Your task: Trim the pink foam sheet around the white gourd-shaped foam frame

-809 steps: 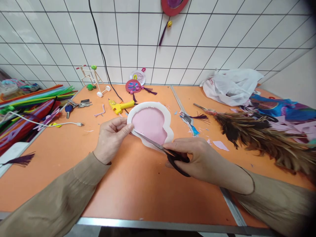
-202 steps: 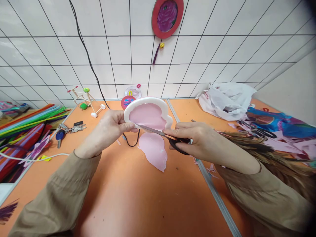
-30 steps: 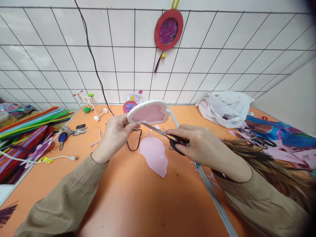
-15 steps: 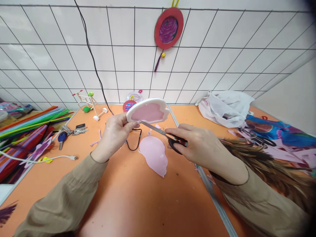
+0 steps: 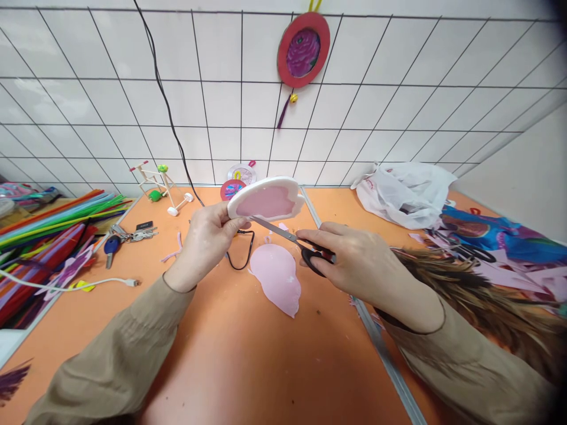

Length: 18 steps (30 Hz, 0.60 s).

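Note:
My left hand (image 5: 211, 239) pinches the left end of a white-rimmed foam piece with a pink middle (image 5: 268, 202), held tilted above the table. In my right hand (image 5: 354, 257) is a pair of black-handled scissors (image 5: 287, 235), my fingers through the loops. The blade tips meet the lower edge of the foam piece beside my left thumb, and the blades look nearly closed. Below, on the orange table (image 5: 248, 354), lies a pink rounded cutout (image 5: 275, 277). Whether the tips are cutting into the edge is too small to tell.
Colourful pipe cleaners (image 5: 53, 236), keys (image 5: 137, 233) and a white cable (image 5: 88, 288) lie left. A stick model (image 5: 162, 186) stands behind. To the right are a white plastic bag (image 5: 403, 192), brown feathers (image 5: 469, 295) and pink scraps (image 5: 505, 268). A red round ornament (image 5: 283, 65) hangs on the tiled wall.
Almost nothing differs. Both hands, the scissors and the foam piece keep nearly the same position.

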{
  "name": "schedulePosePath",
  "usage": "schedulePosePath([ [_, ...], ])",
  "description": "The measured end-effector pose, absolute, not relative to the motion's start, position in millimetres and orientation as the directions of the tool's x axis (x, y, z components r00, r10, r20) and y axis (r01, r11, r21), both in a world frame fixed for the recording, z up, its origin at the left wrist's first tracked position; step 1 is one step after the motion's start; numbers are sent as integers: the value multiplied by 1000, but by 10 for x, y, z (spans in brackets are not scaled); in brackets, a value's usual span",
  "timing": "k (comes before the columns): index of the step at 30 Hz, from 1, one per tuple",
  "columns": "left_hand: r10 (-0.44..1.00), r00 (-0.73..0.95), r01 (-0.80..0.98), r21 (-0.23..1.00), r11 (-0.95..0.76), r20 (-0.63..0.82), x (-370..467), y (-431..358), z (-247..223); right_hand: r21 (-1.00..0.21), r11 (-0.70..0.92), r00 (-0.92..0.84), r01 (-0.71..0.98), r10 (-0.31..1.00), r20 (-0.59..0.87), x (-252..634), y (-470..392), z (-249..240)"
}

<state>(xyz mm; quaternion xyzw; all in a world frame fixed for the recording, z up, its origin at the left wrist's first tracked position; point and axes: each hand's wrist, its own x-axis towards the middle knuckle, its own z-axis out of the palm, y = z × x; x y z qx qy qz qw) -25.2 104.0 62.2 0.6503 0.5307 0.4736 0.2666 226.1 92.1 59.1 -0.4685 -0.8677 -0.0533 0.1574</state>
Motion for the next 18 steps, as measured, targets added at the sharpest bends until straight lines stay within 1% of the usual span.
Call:
schedulePosePath([
  [4, 940, 4, 424, 851, -310, 340, -251, 1038, 620, -63, 562, -517, 825, 794, 319, 2259, 929, 596],
  [11, 952, 14, 330, 898, -293, 305, -246, 1042, 620, -84, 584, -535, 808, 786, 310, 2261, 936, 589],
  [15, 953, 29, 295, 909, -296, 301, -248, 1044, 625, -116, 604, -551, 788, 777, 304, 2278, 953, 593],
  [18, 950, 33, 302, 902, -307, 312, -250, 1037, 630, -164, 622, -559, 766, 769, 310, 2298, 974, 594],
])
